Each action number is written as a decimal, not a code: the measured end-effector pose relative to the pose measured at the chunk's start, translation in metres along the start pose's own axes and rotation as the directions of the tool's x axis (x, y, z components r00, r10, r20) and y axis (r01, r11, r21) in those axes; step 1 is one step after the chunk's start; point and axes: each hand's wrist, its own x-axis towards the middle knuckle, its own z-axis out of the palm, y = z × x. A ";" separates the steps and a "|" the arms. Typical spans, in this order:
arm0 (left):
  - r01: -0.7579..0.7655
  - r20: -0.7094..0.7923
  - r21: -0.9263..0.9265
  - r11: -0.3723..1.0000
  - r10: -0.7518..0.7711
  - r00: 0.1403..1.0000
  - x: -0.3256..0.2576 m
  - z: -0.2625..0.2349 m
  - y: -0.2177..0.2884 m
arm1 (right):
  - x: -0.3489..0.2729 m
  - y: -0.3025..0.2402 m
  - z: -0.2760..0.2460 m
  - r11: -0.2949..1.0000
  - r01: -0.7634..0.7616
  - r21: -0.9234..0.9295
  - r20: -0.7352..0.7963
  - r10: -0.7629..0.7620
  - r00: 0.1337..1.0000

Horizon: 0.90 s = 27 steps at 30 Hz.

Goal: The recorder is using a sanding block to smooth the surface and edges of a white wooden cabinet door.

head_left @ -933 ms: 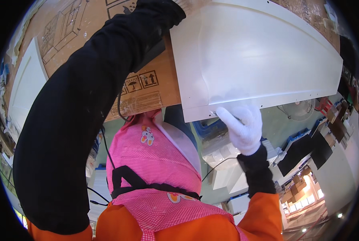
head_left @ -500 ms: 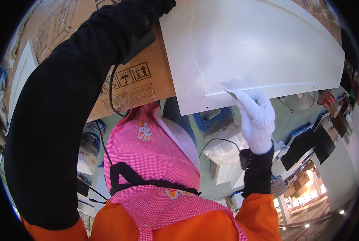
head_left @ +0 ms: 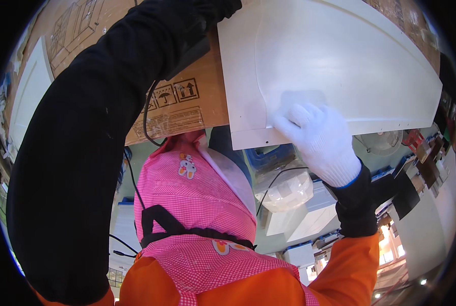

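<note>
A white panel [head_left: 309,61] with a routed groove and small holes along its near edge lies on a cardboard box. My right hand [head_left: 322,140], in a white knitted glove, rests over the panel's near edge. Its fingers are curled toward the surface, and whatever they hold is hidden beneath them. My left arm [head_left: 75,153], in a black sleeve, stretches up past the panel's left side to the top edge of the picture; the left hand itself is out of sight.
The brown cardboard box [head_left: 215,102] supports the panel. Another white panel [head_left: 31,94] lies at the far left. Below the near edge are a blue crate [head_left: 269,157], a plastic-wrapped bundle [head_left: 289,191] and a round clear fan-like cover [head_left: 383,143]. A black cord [head_left: 146,112] hangs beside my left arm.
My right hand has turned over, from pinching a thin, pointed flat piece at the panel's edge to lying knuckles-up over it. The piece no longer shows. The view has shifted slightly.
</note>
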 end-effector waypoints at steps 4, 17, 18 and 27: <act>-0.209 0.078 0.837 0.506 0.268 0.960 -0.014 0.006 0.009 | -0.026 0.029 -0.001 0.999 -0.048 0.000 -0.028 0.048 0.998; -0.289 0.205 0.941 0.177 0.378 0.903 -0.028 0.008 0.015 | -0.082 0.058 -0.003 0.910 -0.386 0.153 -0.058 0.398 0.916; -0.288 0.234 0.955 0.071 0.414 0.879 -0.026 0.013 0.018 | -0.071 0.049 0.000 0.925 -0.288 0.247 -0.102 0.321 0.942; -0.241 0.124 0.910 0.337 0.334 0.934 -0.022 0.006 0.018 | -0.026 0.038 0.000 0.980 -0.139 0.144 -0.048 0.147 0.988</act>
